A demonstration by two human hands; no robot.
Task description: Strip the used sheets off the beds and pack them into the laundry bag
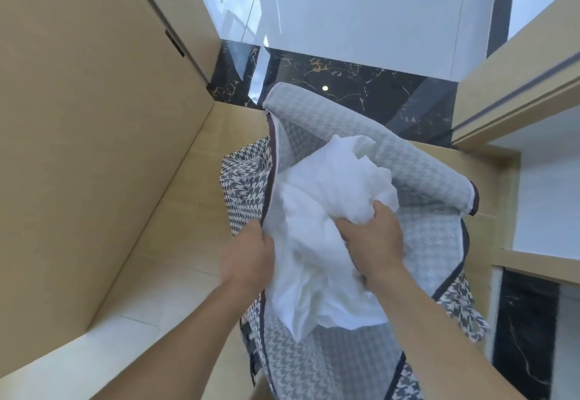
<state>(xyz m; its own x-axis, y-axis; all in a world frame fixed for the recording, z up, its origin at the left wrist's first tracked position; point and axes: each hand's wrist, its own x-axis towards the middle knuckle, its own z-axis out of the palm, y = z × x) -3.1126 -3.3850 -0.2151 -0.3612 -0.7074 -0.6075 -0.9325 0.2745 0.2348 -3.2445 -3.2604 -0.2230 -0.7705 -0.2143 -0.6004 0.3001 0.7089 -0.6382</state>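
Inside one laundry bag (pixel 417 161), one white sheet (pixel 323 211), two hands (pixel 248 258) (pixel 373 236)

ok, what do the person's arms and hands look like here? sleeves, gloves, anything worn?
Both arms are bare from the bottom of the frame up to the wrists: no sleeves in view. The left hand and right hand are bare too, no gloves. No watch, band or ring shows on either wrist or on the visible fingers, and no markings or tape. Anything worn above the forearms is out of view.
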